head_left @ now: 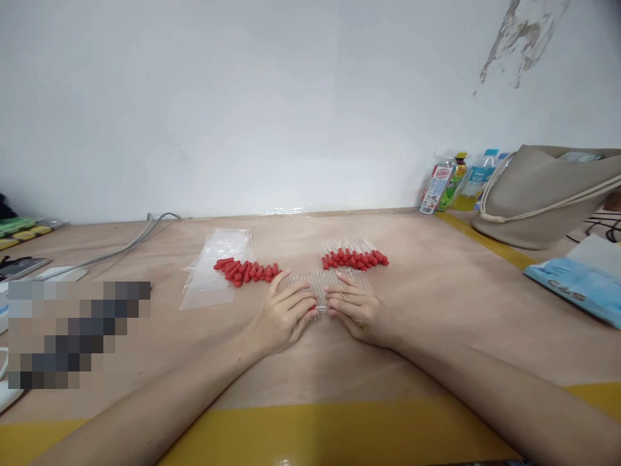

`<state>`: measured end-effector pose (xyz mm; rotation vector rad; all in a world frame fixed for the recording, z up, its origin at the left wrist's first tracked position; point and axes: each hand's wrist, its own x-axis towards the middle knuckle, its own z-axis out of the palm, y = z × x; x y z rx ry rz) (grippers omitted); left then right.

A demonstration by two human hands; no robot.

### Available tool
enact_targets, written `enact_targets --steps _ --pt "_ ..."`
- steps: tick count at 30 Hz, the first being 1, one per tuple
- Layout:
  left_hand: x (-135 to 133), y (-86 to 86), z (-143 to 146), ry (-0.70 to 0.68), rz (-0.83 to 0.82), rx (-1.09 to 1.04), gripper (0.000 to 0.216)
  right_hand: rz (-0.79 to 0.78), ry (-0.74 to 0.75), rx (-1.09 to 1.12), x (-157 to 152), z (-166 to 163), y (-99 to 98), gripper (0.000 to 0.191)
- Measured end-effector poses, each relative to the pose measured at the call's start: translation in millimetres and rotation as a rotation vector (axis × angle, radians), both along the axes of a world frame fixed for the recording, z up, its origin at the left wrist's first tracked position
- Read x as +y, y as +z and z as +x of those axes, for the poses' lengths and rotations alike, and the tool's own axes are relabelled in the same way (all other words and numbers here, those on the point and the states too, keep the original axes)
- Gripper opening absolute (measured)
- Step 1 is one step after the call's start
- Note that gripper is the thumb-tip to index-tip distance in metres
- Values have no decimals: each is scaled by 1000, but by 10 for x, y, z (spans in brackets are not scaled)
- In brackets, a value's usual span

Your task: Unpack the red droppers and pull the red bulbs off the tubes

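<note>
My left hand [287,314] is closed, with a bit of a red rubber bulb [313,307] showing at its fingertips. Facing it, my right hand [358,310] has its thumb and fingers drawn together on what looks like a thin clear tube, mostly hidden. Under and behind both hands lies a row of thin clear tubes [317,283]. A loose heap of red bulbs [250,272] sits beside my left hand. Beyond my right hand lies a row of droppers [356,259], their red bulbs toward me and clear stems pointing to the wall.
Clear plastic bags [208,285] lie flat at the left, near a grey cable [130,246]. On the right stand a carton [436,188], drink bottles [473,184] and a grey bag [538,194]. A blue tissue pack [572,291] lies before them.
</note>
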<state>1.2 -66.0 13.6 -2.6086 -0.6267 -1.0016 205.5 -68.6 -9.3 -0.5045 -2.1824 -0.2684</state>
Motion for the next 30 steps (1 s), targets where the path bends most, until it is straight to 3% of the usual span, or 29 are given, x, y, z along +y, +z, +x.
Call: enact_targets --steps 21,23,26,28,30 --pt "65 -25 -142 0 -78 5 11 161 57 -148 -28 203 147 26" --pt "115 -38 -222 39 -68 -57 11 120 -40 -60 0 251 140 24" --pt "202 -29 -330 82 -58 -168 13 19 -342 108 58 280 109 21" --pt "257 3 -376 125 -90 -236 18 -42 -513 130 92 271 88 21" --pt "314 48 -419 217 -124 -290 23 -92 -594 114 113 252 74 23"
